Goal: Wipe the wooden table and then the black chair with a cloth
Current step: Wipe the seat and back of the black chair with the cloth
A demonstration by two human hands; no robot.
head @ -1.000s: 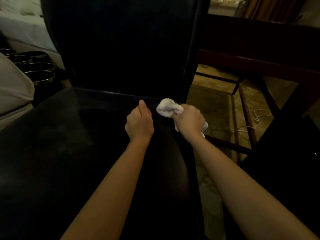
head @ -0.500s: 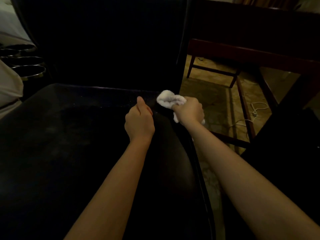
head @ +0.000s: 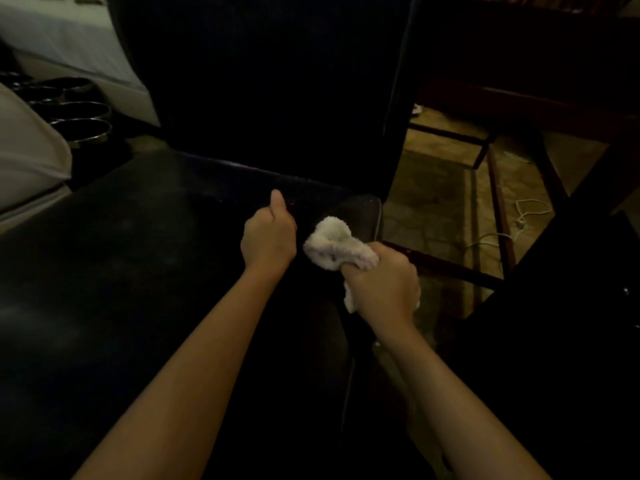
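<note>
Over the black chair (head: 145,271) seat, from the head camera: the right hand (head: 384,282) grips the bunched white cloth (head: 332,242), pressing it near the seat's right rear corner. The left hand (head: 268,239) is fisted, thumb up, holding nothing. By my read we're on stage 2, the chair; the wooden table (head: 519,95) waits behind, its condition unreadable in this gloom.
</note>
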